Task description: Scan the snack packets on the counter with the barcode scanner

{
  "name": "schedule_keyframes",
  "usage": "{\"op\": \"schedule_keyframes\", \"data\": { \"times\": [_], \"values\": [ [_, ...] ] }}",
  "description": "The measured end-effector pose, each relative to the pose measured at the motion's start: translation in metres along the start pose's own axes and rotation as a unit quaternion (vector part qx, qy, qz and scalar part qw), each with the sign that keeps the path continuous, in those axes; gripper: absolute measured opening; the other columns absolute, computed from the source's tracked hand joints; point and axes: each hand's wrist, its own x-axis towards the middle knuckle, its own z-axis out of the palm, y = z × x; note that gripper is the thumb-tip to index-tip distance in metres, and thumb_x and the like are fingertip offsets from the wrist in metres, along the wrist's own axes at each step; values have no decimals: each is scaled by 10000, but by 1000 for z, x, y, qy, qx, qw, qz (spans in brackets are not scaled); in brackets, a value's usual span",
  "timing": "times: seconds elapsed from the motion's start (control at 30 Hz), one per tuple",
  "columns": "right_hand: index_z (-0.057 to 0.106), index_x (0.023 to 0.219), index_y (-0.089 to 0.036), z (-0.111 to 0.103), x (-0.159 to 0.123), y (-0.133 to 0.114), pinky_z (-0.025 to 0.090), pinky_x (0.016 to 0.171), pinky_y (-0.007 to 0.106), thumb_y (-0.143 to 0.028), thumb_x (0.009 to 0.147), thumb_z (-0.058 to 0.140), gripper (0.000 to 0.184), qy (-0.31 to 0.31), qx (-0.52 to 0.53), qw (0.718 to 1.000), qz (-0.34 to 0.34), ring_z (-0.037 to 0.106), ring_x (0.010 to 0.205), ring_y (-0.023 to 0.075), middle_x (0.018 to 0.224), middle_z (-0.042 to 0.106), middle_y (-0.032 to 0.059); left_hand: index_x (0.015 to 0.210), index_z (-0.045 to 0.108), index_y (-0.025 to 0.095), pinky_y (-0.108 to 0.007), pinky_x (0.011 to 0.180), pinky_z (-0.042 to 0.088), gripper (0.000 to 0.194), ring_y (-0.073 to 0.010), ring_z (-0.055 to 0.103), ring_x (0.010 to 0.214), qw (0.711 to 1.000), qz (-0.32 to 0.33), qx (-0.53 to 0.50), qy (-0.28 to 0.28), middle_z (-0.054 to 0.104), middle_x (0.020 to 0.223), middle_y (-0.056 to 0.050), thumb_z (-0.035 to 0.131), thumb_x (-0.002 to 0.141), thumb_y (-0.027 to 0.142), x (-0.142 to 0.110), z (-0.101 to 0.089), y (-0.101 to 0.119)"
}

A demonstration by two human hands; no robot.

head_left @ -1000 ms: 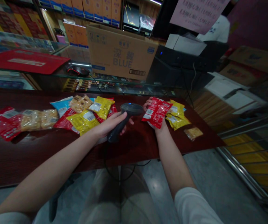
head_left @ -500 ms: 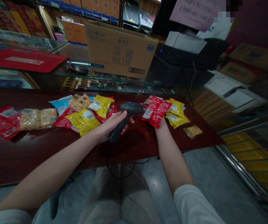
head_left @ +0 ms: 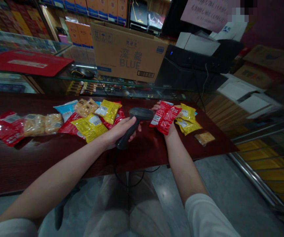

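Observation:
My left hand [head_left: 122, 131] is wrapped round the handle of a black barcode scanner [head_left: 141, 114], whose head points right. Facing it, a red snack packet [head_left: 166, 118] with a white barcode label is held up in my right hand [head_left: 156, 107]; the packet hides most of that hand. Yellow snack packets [head_left: 188, 126] lie just right of it, with a small clear-wrapped cracker [head_left: 205, 138] nearer the table's edge. Left of the scanner is a pile with yellow packets [head_left: 90, 127], a blue packet [head_left: 65, 110] and clear-wrapped biscuits [head_left: 85, 107]. Another red packet [head_left: 5, 128] lies at the far left.
Behind the dark red table [head_left: 58, 164] runs a glass counter bearing a large cardboard box [head_left: 129, 56], a computer mouse [head_left: 82, 73] and a red mat [head_left: 25, 63]. A black printer [head_left: 193, 59] stands back right. Metal rails [head_left: 257, 177] border the right side. The scanner's cable [head_left: 116, 171] hangs over the front edge.
The scanner and my left hand have shifted very slightly right. The light on top of the scanner, blue before, no longer shows. My right hand keeps the red packet in nearly the same place.

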Motion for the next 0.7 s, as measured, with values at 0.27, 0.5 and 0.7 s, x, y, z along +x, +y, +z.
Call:
{"op": "schedule_keyframes", "data": {
  "times": [0.27,0.5,0.7],
  "values": [
    [618,867,-249,-14,13,-5,548,907,456,-423,902,512,206,58,161,984,49,651,859,191,831,662,22,1057,611,122,-203,372,392,556,-87,518,438,999,10,-21,29,682,730,-44,631,838,633,2,-1,2],
    [532,899,-225,-47,30,-13,529,752,277,-363,815,662,208,322,16,936,-140,600,805,127,865,583,-26,1060,625,113,-208,374,419,439,-83,545,457,994,7,-68,80,726,930,-109,598,908,525,6,-7,3],
    [518,898,-212,-83,18,-25,501,846,364,-362,883,557,155,459,-245,817,-250,590,889,189,896,546,26,1048,633,107,-208,372,434,371,-87,562,461,992,10,-72,102,718,930,-99,546,955,455,8,-8,5]
  ]
}}
